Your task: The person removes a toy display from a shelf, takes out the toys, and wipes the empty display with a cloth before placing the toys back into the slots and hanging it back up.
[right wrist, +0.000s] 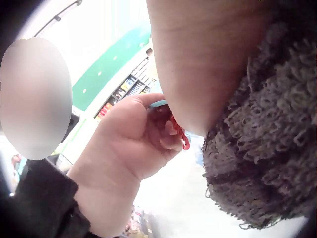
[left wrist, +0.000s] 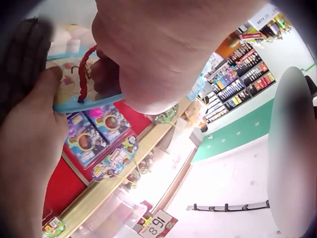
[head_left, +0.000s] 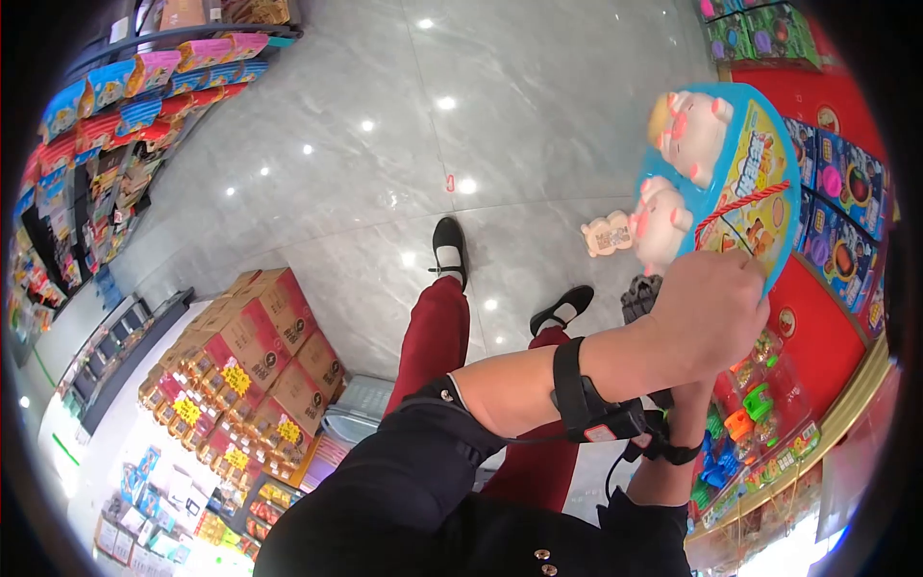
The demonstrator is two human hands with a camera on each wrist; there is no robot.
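A blue-rimmed toy pack [head_left: 786, 159], with a printed card and white pig figures [head_left: 697, 139] on its side, is held up at the right in the head view. A twisted red cord [head_left: 740, 207] crosses its card. My left hand [head_left: 711, 313] reaches across, its curled fingers gripping the cord at the pack's lower edge. Mostly hidden under it in the head view, my right hand [left wrist: 32, 139] holds the pack with its thumb on the card. A dark grey fuzzy thing [right wrist: 262, 129] is close beside the right hand; I cannot tell whether that hand holds it.
Boxed toys [head_left: 846, 212] and bright small toys [head_left: 755, 404] lie on a red display [head_left: 817, 327] at the right. Stacked cartons [head_left: 274, 317] and bottled goods stand lower left. Snack shelves [head_left: 135, 87] line the upper left. Grey tiled floor [head_left: 385, 125] lies under my feet.
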